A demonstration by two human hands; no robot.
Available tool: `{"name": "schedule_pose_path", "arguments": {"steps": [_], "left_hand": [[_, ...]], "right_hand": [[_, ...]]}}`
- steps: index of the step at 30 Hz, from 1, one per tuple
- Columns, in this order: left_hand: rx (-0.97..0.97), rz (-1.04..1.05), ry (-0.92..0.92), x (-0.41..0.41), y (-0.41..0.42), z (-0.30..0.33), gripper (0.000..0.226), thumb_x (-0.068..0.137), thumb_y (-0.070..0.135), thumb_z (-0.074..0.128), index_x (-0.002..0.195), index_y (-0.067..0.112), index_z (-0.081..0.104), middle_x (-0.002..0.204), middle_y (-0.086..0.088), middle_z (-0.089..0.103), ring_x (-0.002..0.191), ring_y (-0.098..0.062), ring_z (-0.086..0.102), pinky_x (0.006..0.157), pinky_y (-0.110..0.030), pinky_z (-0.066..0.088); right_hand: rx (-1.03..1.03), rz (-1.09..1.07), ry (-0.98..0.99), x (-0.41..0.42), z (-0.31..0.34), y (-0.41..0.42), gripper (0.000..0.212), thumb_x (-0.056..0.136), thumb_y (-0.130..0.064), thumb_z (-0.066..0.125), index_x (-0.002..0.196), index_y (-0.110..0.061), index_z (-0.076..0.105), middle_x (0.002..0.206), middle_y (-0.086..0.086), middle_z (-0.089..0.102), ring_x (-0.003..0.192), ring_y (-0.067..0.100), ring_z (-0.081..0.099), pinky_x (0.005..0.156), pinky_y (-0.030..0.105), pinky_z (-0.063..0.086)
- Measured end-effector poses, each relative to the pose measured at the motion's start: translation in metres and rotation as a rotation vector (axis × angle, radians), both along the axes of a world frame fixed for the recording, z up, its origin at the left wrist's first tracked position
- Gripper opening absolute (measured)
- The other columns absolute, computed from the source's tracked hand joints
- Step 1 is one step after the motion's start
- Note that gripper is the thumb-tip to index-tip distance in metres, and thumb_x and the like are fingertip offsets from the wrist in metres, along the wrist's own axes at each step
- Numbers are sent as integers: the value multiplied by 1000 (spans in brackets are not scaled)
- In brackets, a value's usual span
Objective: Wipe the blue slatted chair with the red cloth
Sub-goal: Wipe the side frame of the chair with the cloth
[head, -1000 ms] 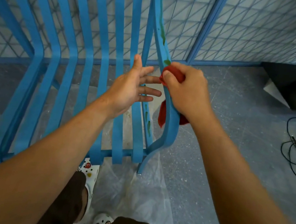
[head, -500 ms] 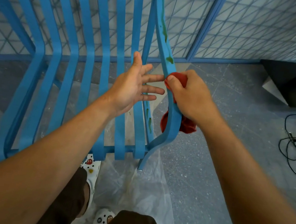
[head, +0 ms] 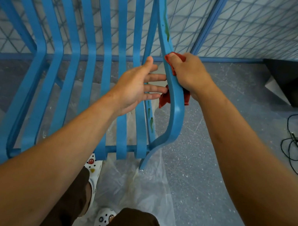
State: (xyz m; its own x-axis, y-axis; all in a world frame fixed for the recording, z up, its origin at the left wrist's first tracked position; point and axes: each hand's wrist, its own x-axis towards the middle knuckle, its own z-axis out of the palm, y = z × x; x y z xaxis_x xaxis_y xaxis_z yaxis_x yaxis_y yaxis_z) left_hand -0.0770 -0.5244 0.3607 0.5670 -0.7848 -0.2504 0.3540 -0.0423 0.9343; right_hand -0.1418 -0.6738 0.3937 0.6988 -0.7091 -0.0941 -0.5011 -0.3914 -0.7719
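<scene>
The blue slatted chair (head: 101,67) fills the left and centre of the frame, its outer rail (head: 176,105) curving down at centre right. The right hand (head: 190,74) is clenched around the red cloth (head: 165,99), which wraps this rail; the left hand (head: 136,87) is spread flat, grasping nothing, its fingertips near the rail.

The risk, I think: green streaks (head: 166,28) remain above the cloth, and more (head: 150,121) on the inner slat below, so a short stroke would miss them or smear them. The plastic sheet (head: 142,189) under the feet could slip.

The top of the chair is cut off. How much cloth the palm hides, I cannot tell.
</scene>
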Motion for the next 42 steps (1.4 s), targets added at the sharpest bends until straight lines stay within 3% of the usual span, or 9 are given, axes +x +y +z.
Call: {"name": "schedule_pose_path", "arguments": {"steps": [5, 10, 14, 23, 27, 31, 36, 39, 42], "left_hand": [[-31, -11, 81, 1, 4, 2, 73, 105, 60, 25, 155, 9, 34, 127, -7, 69, 105, -27, 74, 89, -39, 55], [-66, -50, 139, 4, 8, 0, 77, 103, 64, 18, 156, 9, 31, 130, -9, 68, 109, -28, 72, 90, -39, 55], [-85, -64, 176, 11, 5, -6, 79, 103, 65, 18, 157, 10, 29, 126, -9, 70, 109, -28, 72, 92, -40, 55], [37, -59, 19, 60, -45, -16, 67, 104, 63, 21, 132, 16, 61, 96, -3, 73, 83, -19, 73, 74, -31, 54], [86, -68, 18, 68, -48, -17, 69, 103, 65, 19, 121, 19, 67, 108, -3, 76, 85, -18, 72, 74, -30, 54], [120, -70, 104, 70, -48, -5, 74, 102, 66, 19, 125, 13, 67, 114, -4, 75, 84, -16, 71, 73, -30, 53], [202, -27, 193, 70, -52, 21, 71, 103, 63, 23, 130, 12, 65, 111, -1, 74, 84, -15, 69, 76, -29, 51], [265, -34, 220, 70, -56, 36, 70, 104, 62, 23, 132, 12, 63, 113, 1, 73, 85, -14, 69, 75, -28, 51], [317, -20, 249, 70, -58, 45, 68, 104, 60, 23, 131, 12, 63, 113, 2, 73, 88, -16, 70, 77, -29, 53]], "right_hand": [[-48, -3, 7, -33, -9, 14, 34, 102, -49, 55, 106, -16, 63, 95, 2, 68, 86, 21, 65, 76, 36, 53], [-23, 3, -11, -41, -10, 16, 29, 101, -49, 57, 97, -21, 62, 84, -4, 66, 74, 14, 61, 68, 31, 47], [12, 12, -32, -27, -10, 8, 34, 99, -50, 59, 99, -17, 67, 79, -4, 67, 71, 14, 63, 71, 37, 55], [9, -8, -49, 5, -14, -14, 33, 100, -52, 59, 96, -19, 64, 78, -4, 65, 70, 15, 65, 67, 37, 54], [12, -12, -24, -3, -13, -5, 25, 102, -48, 57, 93, -25, 60, 77, -5, 64, 66, 13, 64, 58, 30, 47], [105, -32, 48, -21, -9, 8, 23, 101, -51, 56, 97, -28, 58, 78, -3, 66, 71, 20, 69, 62, 37, 56], [275, -108, -16, -50, -9, 33, 20, 100, -45, 62, 116, -33, 58, 92, 3, 72, 68, 24, 75, 65, 49, 63], [205, -145, 8, -60, -9, 47, 47, 93, -50, 66, 136, -38, 49, 121, -7, 63, 100, 17, 70, 85, 42, 61], [248, -178, -6, -56, -16, 56, 42, 91, -64, 53, 130, -48, 45, 123, -10, 58, 101, 22, 69, 87, 49, 60]]}}
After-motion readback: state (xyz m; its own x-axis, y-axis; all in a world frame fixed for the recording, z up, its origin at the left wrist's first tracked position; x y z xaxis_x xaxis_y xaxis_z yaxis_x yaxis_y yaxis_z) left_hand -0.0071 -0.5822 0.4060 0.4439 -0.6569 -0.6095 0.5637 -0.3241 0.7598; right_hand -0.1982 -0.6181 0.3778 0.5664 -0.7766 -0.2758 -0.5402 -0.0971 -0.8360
